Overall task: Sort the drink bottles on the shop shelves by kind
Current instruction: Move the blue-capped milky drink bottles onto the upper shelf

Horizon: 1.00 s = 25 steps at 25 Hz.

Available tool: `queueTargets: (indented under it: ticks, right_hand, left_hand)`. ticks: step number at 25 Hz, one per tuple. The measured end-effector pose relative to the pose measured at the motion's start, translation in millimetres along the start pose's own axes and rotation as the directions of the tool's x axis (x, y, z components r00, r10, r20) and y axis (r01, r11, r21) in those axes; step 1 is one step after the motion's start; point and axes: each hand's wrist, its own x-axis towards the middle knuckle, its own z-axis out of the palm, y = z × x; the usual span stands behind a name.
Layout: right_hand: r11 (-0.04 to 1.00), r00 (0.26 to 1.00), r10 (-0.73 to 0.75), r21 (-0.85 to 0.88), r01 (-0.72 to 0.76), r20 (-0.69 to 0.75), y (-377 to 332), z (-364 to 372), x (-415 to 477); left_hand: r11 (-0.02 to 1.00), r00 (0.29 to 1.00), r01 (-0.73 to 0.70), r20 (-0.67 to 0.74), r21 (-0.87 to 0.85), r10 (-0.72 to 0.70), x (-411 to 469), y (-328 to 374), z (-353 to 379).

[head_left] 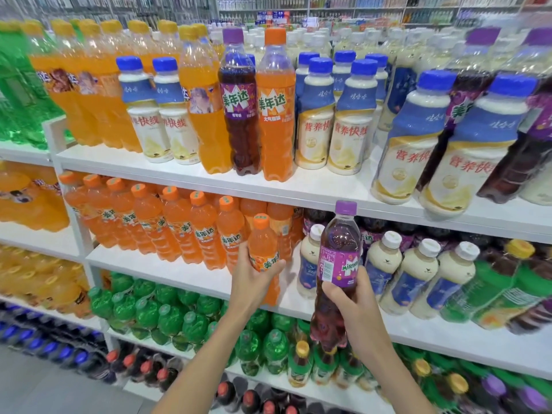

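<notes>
My left hand (257,276) grips an orange soda bottle (263,249) that stands at the right end of the orange row on the second shelf (191,273). My right hand (351,300) holds a purple grape soda bottle (337,264) upright in front of that shelf, just left of the white milk-drink bottles (418,276). On the top shelf (209,177) a purple bottle (240,115) and an orange bottle (276,115) stand between blue-capped milk-drink bottles (316,115).
Yellow-capped orange drinks (98,85) fill the top left. Green bottles (167,318) crowd the third shelf, red-capped dark bottles (143,369) the one below. Green and dark purple bottles (507,288) sit at the second shelf's right. More shop shelving stands behind.
</notes>
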Motion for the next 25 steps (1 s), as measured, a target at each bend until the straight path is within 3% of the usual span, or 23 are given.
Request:
queueTargets:
  ticks: [14,25]
  right_hand:
    - [0.997,0.996,0.083,-0.002,-0.083,-0.013,20.3,11.6,8.7]
    - [0.995,0.995,0.096,-0.023,-0.095,0.033,23.3,6.0,5.7]
  left_hand:
    - [0.986,0.977,-0.058,-0.197,0.154,0.088,31.3,-18.4,18.3]
    - [0.902,0.935,0.247,-0.331,0.354,-0.127,37.6,-5.7,33.2]
